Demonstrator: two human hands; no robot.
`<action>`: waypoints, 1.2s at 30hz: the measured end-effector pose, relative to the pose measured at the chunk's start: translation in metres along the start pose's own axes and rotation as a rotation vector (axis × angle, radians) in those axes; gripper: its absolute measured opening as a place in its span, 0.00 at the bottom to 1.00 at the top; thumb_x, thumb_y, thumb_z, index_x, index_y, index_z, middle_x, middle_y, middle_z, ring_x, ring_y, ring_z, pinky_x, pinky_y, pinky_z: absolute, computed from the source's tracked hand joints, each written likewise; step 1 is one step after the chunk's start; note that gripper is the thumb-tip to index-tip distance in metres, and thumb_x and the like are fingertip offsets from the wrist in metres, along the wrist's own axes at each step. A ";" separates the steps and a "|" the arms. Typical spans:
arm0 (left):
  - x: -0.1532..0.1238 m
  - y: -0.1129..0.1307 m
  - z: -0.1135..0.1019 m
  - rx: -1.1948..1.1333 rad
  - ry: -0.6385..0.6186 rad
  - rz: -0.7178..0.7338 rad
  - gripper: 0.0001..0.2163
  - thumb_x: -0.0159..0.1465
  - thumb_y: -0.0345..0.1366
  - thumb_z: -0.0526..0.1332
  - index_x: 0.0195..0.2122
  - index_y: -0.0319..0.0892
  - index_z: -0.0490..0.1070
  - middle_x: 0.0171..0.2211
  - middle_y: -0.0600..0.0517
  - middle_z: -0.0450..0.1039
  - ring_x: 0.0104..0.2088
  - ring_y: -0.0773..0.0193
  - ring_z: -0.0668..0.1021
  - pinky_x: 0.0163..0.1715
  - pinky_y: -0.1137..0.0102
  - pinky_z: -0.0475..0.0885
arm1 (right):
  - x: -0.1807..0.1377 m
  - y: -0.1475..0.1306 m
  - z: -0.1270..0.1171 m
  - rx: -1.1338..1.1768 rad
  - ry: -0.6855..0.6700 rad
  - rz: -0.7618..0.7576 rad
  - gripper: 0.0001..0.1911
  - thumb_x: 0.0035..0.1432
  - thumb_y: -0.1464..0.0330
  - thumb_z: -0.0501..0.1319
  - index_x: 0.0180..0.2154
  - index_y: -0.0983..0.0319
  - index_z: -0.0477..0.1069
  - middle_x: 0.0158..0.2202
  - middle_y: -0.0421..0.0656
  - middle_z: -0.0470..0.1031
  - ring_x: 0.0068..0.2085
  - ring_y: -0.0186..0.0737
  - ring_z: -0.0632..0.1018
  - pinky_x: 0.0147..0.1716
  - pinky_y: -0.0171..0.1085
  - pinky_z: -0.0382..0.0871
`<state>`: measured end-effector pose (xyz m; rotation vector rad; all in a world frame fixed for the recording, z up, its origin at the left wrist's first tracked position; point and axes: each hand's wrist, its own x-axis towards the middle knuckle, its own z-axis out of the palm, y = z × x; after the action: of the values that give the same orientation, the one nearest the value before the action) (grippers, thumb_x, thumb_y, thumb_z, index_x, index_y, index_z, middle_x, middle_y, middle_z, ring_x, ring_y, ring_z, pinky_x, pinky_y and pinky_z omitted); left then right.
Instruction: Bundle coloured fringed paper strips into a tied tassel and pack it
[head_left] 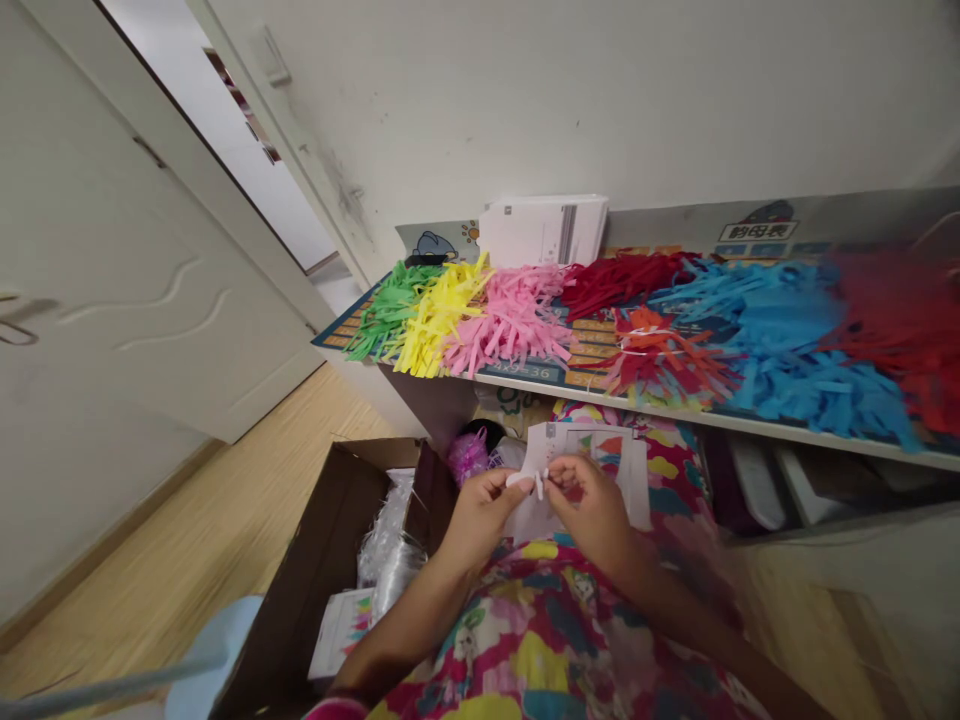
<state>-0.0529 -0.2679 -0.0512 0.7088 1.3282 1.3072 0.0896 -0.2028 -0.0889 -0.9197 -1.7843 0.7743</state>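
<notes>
My left hand (477,515) pinches a small white piece (520,481) between thumb and fingers. Its kind is too small to make out. My right hand (594,512) is closed at the other end of the same piece, thumb against fingertips. Behind both hands, a white printed packet (636,480) with coloured tassel pictures rests on the lap, over the patterned clothing (544,655). My fingers hide part of the packet.
On the shelf (480,378) ahead lie green (396,305), yellow (442,318), pink (517,320), dark red (626,283) and blue (780,320) tassel bundles. A stack of white packets (541,232) leans on the wall. An open cardboard box (289,560) stands at left.
</notes>
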 end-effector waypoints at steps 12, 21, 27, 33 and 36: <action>-0.001 -0.002 0.006 0.066 0.023 0.093 0.20 0.54 0.52 0.71 0.32 0.35 0.80 0.22 0.54 0.74 0.22 0.71 0.68 0.24 0.75 0.62 | -0.003 0.001 -0.009 0.191 -0.023 0.116 0.08 0.59 0.62 0.62 0.31 0.59 0.72 0.31 0.43 0.77 0.32 0.41 0.78 0.33 0.38 0.75; -0.010 0.010 0.018 0.179 -0.020 0.179 0.19 0.56 0.52 0.69 0.30 0.36 0.81 0.25 0.51 0.77 0.25 0.67 0.72 0.28 0.74 0.66 | -0.001 -0.023 -0.021 0.637 -0.213 0.546 0.18 0.47 0.57 0.70 0.34 0.61 0.71 0.26 0.40 0.78 0.23 0.40 0.79 0.24 0.38 0.76; -0.016 0.022 0.025 0.275 -0.112 0.218 0.19 0.59 0.51 0.66 0.33 0.37 0.83 0.29 0.49 0.81 0.29 0.62 0.77 0.33 0.71 0.70 | -0.003 -0.015 -0.029 0.502 -0.124 0.390 0.18 0.53 0.53 0.67 0.36 0.60 0.73 0.26 0.42 0.79 0.25 0.42 0.81 0.26 0.39 0.78; -0.015 0.016 0.030 0.340 -0.088 0.262 0.18 0.62 0.49 0.64 0.35 0.36 0.81 0.32 0.47 0.81 0.34 0.59 0.79 0.38 0.69 0.72 | -0.002 -0.024 -0.035 0.168 0.024 -0.107 0.07 0.62 0.64 0.62 0.33 0.57 0.78 0.31 0.42 0.81 0.32 0.40 0.82 0.34 0.37 0.78; -0.007 0.018 0.024 0.427 -0.035 0.317 0.16 0.62 0.47 0.63 0.33 0.36 0.78 0.28 0.49 0.78 0.30 0.63 0.76 0.33 0.72 0.69 | -0.007 -0.016 -0.071 0.187 0.034 -0.031 0.09 0.63 0.63 0.61 0.31 0.56 0.77 0.29 0.41 0.80 0.30 0.40 0.81 0.30 0.37 0.78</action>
<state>-0.0332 -0.2634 -0.0274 1.2734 1.5282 1.2568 0.1533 -0.2097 -0.0546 -0.7757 -1.6620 0.8843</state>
